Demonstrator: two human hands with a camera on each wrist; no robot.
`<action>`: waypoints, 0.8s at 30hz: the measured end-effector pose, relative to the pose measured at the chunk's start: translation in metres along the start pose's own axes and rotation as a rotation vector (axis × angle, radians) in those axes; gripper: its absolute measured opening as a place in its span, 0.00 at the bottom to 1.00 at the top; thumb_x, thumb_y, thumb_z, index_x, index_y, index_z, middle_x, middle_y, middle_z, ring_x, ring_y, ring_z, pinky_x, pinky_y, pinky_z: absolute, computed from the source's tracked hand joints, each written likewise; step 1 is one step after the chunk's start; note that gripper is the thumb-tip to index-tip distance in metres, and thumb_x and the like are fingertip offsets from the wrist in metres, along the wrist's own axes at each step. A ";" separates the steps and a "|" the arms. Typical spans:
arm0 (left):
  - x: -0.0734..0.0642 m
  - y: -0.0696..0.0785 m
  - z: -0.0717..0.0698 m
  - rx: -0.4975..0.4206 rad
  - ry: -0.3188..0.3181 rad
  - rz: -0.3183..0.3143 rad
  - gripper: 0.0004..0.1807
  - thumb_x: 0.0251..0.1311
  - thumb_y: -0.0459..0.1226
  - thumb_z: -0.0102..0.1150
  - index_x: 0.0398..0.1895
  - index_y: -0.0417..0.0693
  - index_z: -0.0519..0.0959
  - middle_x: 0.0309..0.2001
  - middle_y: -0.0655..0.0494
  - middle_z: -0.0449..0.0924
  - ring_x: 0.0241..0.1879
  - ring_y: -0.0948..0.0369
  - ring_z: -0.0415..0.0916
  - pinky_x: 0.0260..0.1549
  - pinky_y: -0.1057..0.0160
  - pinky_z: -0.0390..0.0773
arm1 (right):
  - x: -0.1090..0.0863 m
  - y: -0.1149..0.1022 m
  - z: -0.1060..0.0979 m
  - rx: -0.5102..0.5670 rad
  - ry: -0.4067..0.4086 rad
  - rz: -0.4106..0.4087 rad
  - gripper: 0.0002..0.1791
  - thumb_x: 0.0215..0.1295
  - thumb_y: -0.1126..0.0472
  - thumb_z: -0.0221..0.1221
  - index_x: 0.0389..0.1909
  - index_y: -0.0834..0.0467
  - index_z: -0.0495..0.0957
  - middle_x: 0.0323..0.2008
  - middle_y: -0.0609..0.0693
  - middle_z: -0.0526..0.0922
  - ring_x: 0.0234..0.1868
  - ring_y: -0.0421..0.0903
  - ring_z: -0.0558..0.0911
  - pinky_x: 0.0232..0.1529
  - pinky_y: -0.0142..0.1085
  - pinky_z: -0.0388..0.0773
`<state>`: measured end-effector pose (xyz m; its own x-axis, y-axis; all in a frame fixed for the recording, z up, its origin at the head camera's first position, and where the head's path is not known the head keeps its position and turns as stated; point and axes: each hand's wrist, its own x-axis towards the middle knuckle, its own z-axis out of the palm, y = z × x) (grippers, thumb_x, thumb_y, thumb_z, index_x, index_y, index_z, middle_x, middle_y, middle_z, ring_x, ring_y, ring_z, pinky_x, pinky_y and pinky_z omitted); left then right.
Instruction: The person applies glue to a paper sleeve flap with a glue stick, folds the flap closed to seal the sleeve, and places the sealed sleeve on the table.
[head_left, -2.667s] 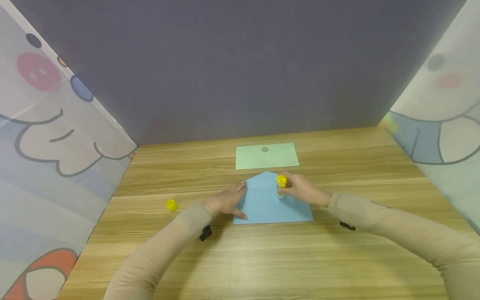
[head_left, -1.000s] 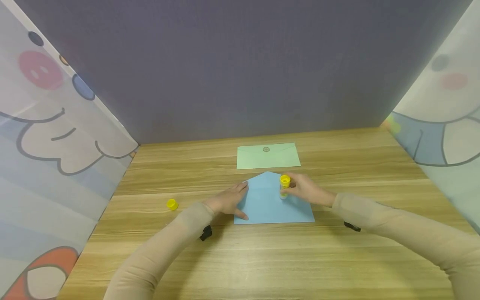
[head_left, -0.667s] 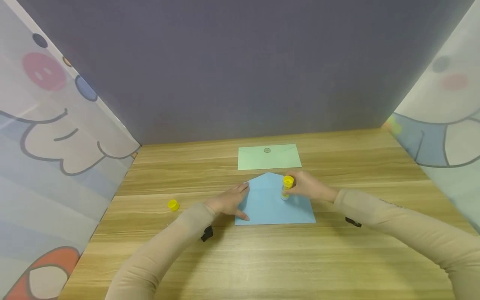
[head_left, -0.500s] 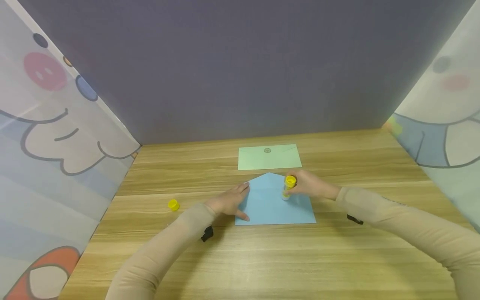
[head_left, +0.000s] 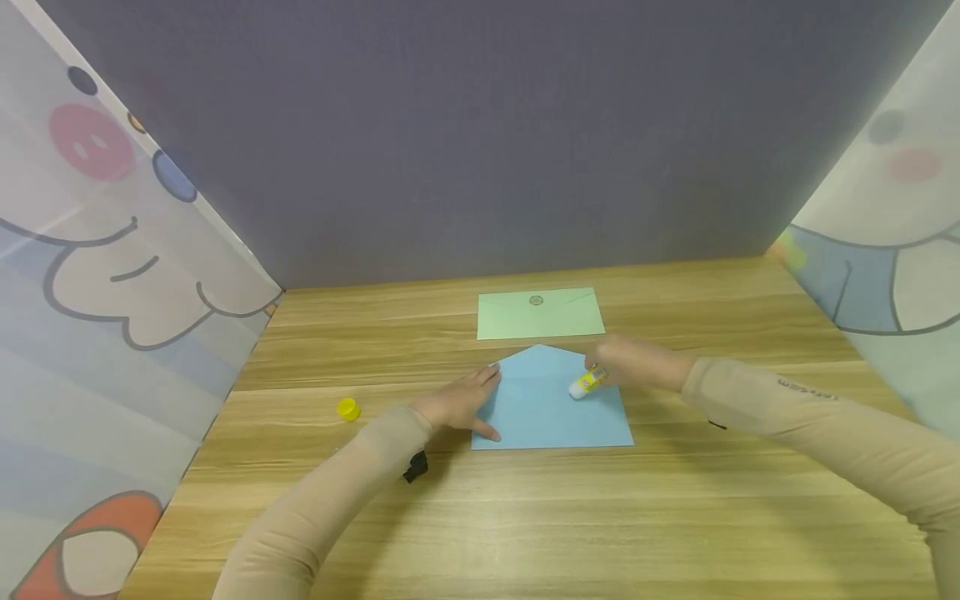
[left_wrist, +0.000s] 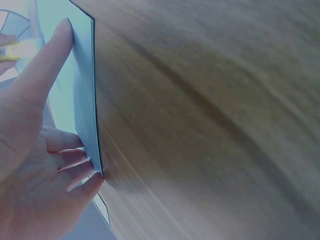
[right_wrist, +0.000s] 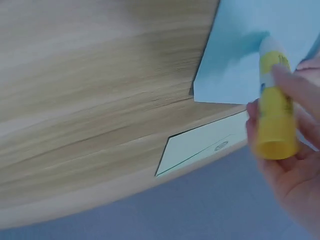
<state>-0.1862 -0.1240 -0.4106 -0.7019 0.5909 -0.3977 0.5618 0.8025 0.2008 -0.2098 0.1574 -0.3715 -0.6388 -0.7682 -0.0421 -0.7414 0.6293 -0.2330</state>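
Observation:
A light blue envelope (head_left: 540,421) with its pointed flap raised lies on the wooden table. My left hand (head_left: 459,403) rests spread on its left side; the left wrist view shows the thumb and fingertips at the paper's edge. My right hand (head_left: 626,360), slightly blurred, grips a yellow and white glue stick (head_left: 589,381) above the envelope's right part. The stick tilts, its white end down toward the paper. In the right wrist view, that glue stick (right_wrist: 275,107) is held between thumb and fingers, its white tip at or close to the blue surface.
A pale green envelope (head_left: 540,318) with a round seal lies just behind the blue one. A yellow cap (head_left: 348,409) sits on the table (head_left: 525,525) to the left. A dark grey panel (head_left: 495,142) rises behind the table, and printed curtains (head_left: 90,250) hang at both sides.
The glue stick was upright and now leans over, its yellow end toward the right. My right hand has shifted slightly right with it. My left hand stays in place on the blue envelope.

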 end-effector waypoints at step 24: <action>0.000 -0.001 -0.001 -0.001 0.000 0.015 0.56 0.43 0.58 0.59 0.66 0.35 0.44 0.69 0.44 0.36 0.67 0.52 0.36 0.64 0.59 0.44 | -0.014 0.008 0.023 0.046 0.354 -0.040 0.17 0.45 0.75 0.62 0.38 0.67 0.70 0.33 0.55 0.76 0.34 0.50 0.77 0.33 0.37 0.78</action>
<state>-0.1872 -0.1244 -0.4099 -0.6933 0.6031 -0.3944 0.5721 0.7934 0.2078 -0.2021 0.1710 -0.3950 -0.6473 -0.6985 0.3052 -0.7622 0.5877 -0.2715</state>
